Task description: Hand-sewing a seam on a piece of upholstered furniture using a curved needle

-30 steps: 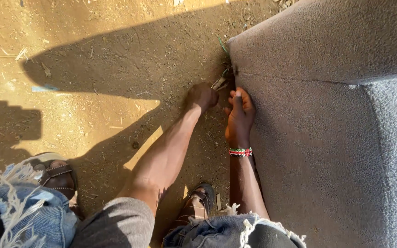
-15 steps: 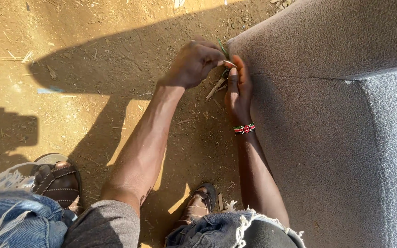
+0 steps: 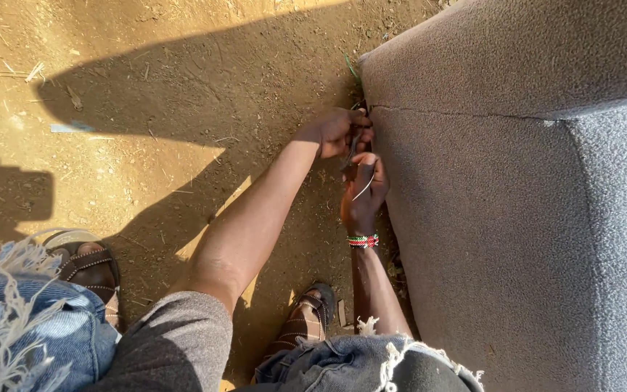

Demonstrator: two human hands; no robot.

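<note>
Left hand curled shut, pinching small dark tool at seam of grey upholstered sofa. Right hand just below, fingers closed on pale thread, pressed against sofa edge. Beaded bracelet on right wrist. Sandalled foot beneath, on dirt ground.

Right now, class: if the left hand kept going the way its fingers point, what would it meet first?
Probably the grey upholstered seat: the left hand points right, fingers already at its seam, just above the right hand.
</note>
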